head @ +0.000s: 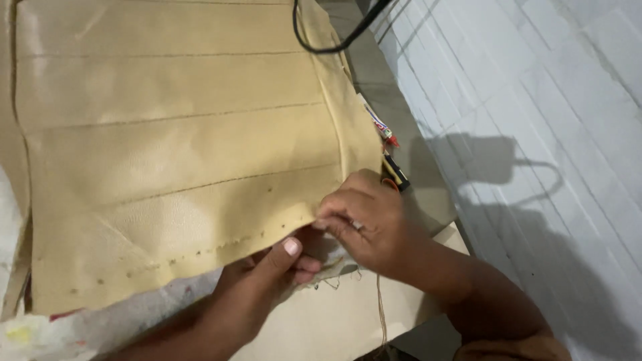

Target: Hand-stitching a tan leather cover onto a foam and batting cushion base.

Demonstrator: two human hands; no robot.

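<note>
A large tan leather-like sheet [167, 154] with stitched horizontal seams lies over the table. A row of small holes runs along its near edge. My left hand [257, 284] pinches that near edge from below, thumb on top. My right hand [364, 224] grips the edge right beside it, fingers closed on the material and on what looks like a thin needle. A tan thread [381, 314] hangs down from under my right hand.
A black cable [328, 40] loops over the sheet's top right. A white marker with a red tip [380, 124] and a black-and-yellow tool [396, 172] lie by the table's right edge. White tiled floor [535, 100] is at right. Paint-stained cloth [40, 331] shows bottom left.
</note>
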